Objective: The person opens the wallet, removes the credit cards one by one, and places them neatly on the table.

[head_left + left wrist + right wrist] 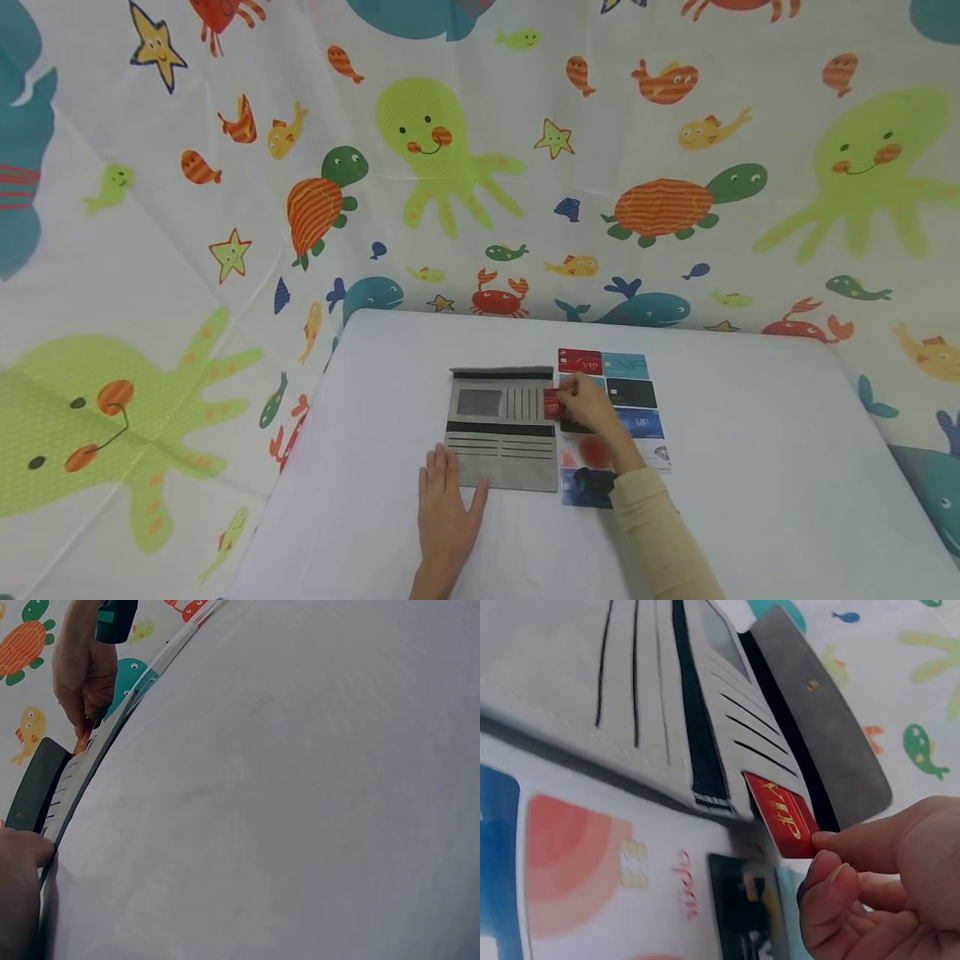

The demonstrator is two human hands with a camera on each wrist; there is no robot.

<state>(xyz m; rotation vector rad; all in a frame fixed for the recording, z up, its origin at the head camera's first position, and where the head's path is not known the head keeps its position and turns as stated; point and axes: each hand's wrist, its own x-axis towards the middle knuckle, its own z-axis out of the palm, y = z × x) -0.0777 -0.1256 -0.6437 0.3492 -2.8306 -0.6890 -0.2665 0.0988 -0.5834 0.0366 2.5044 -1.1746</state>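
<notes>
A grey wallet (501, 471) lies opened out on the white table, its slots and clear window facing up. With thumb and fingers my right hand (592, 404) pinches a red VIP card (784, 814) by its outer end. The card's other end sits inside a slot at the wallet's right side, under the fingers in the head view. My left hand (447, 517) lies flat at the wallet's lower left corner, fingers straight, thumb spread along the lower edge. The wallet's raised flap (821, 712) with a small snap shows in the right wrist view.
Two columns of cards lie just right of the wallet. Among them are another red VIP card (579, 360), a teal card (625, 365), a black card (632, 392) and a blue VIP card (641, 423). A cloth printed with sea animals hangs behind the table (765, 467).
</notes>
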